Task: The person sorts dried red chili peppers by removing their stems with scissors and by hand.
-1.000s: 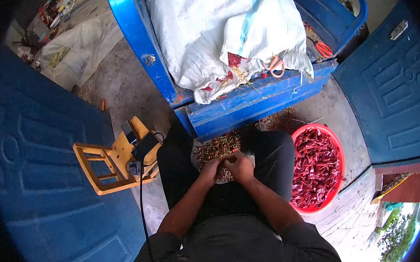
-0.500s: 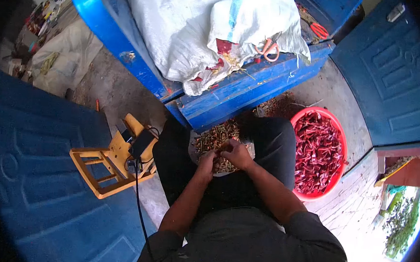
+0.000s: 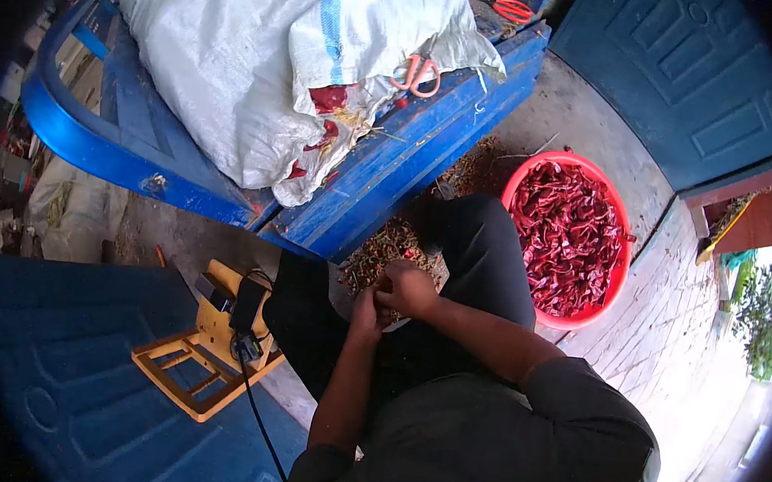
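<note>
My left hand (image 3: pixel 368 313) and my right hand (image 3: pixel 408 288) meet over my lap, fingers closed and pressed together. Whatever they hold is too small and hidden to make out. Just beyond them, between my knees, lies a heap of chili stems and red bits (image 3: pixel 387 252) on a pale surface. To the right of my right knee stands a red tub (image 3: pixel 627 258) full of dried red chilies (image 3: pixel 569 240).
A blue cart bed (image 3: pixel 408 175) ahead carries a white woven sack (image 3: pixel 220 59), pink-handled scissors (image 3: pixel 414 80) and red-handled scissors (image 3: pixel 512 10). On the left stands a wooden folding chair (image 3: pixel 218 314) bearing a black device (image 3: pixel 249 301) with a cable. Blue panelled doors flank the area.
My view has turned, so the cart and sack appear farther left and the tub slightly higher. My hands stay together, with the right now overlapping the left more closely.
</note>
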{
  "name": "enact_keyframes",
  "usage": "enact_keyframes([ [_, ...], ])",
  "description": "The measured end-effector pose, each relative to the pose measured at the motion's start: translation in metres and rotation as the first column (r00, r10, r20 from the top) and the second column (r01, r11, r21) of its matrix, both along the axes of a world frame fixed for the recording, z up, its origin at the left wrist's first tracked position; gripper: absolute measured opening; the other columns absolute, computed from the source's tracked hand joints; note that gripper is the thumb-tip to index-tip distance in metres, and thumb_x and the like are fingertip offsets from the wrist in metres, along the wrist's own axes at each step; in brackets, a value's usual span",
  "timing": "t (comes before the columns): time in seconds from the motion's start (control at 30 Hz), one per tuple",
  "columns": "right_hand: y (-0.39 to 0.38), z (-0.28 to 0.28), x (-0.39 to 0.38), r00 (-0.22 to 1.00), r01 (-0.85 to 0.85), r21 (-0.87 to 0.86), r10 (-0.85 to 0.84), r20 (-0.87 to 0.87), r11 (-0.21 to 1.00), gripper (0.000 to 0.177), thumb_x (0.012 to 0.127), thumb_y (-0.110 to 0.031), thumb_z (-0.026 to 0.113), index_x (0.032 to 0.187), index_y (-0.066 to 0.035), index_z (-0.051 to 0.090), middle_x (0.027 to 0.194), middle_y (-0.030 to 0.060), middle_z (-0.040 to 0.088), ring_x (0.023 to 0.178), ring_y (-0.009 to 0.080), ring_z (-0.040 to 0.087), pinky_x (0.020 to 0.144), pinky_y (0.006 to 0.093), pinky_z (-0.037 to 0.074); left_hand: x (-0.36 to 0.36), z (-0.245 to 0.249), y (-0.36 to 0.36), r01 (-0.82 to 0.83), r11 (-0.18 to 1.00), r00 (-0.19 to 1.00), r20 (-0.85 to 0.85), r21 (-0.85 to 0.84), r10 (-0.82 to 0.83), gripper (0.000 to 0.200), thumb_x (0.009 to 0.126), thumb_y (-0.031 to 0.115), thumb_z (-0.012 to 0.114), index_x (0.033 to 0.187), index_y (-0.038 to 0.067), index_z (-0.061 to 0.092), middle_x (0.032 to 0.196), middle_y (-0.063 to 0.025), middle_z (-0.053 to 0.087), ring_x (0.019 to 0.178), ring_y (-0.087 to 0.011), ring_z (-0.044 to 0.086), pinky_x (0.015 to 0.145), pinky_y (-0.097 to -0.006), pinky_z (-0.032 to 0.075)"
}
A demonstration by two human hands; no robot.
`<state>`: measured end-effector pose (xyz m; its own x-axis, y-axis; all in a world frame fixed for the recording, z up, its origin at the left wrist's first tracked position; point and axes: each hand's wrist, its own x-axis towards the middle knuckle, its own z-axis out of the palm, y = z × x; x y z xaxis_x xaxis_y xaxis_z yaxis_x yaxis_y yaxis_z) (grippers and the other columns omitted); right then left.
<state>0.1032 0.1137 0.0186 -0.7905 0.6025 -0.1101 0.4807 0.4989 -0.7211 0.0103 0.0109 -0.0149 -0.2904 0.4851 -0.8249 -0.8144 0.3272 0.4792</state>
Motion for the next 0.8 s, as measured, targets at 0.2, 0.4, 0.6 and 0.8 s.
enact_keyframes([
  [0.2, 0.002, -0.013, 0.006, 0.986, 0.165, -0.255, -0.168, 0.012, 0.953, 0.028, 0.073, -0.027, 0.081, 0.09, -0.006, 0.074, 0.09, 0.0116, 0.07, 0.084, 0.0267, 0.069, 0.076, 0.0396, 0.055, 0.001, 0.007, -0.005, 0.067, 0.997, 0.998, 0.0, 0.046, -0.067, 0.031, 0.098, 0.038, 0.043, 0.093, 0.014, 0.061, 0.067, 0.003, 0.05, 0.051, -0.0118, 0.044, 0.045, -0.0284, 0.037],
  [0.4, 0.006, -0.028, 0.01, 0.964, 0.234, -0.726, -0.254, 0.084, 0.647, 0.027, 0.085, -0.014, 0.078, 0.108, 0.0, 0.073, 0.099, 0.011, 0.074, 0.082, 0.0152, 0.071, 0.074, 0.0307, 0.058, -0.001, 0.006, -0.009, 0.036, 0.997, 0.999, 0.004, 0.065, -0.037, 0.023, 0.098, 0.036, 0.052, 0.094, 0.015, 0.058, 0.072, 0.0041, 0.051, 0.056, -0.0101, 0.047, 0.049, -0.0267, 0.041],
  [0.6, 0.004, -0.023, 0.009, 0.915, 0.06, -0.938, -0.393, -0.085, 0.343, 0.034, 0.094, -0.019, 0.07, 0.117, 0.004, 0.065, 0.091, 0.0107, 0.072, 0.081, 0.0166, 0.071, 0.073, 0.0307, 0.06, -0.013, -0.019, -0.011, 0.017, 0.99, 0.999, 0.045, 0.137, -0.023, 0.017, 0.097, 0.032, 0.054, 0.098, 0.016, 0.059, 0.072, 0.0053, 0.05, 0.056, -0.0066, 0.046, 0.048, -0.0235, 0.038],
  [0.8, 0.007, -0.03, 0.01, 0.876, 0.21, -0.918, -0.482, 0.024, 0.336, 0.033, 0.094, -0.031, 0.07, 0.093, 0.002, 0.07, 0.085, 0.0096, 0.07, 0.073, 0.0147, 0.066, 0.067, 0.0299, 0.056, 0.001, 0.021, 0.0, -0.034, 0.989, 0.999, 0.018, 0.147, 0.032, 0.016, 0.097, 0.03, 0.053, 0.1, 0.016, 0.061, 0.071, 0.0056, 0.049, 0.054, -0.0063, 0.043, 0.045, -0.0234, 0.034],
])
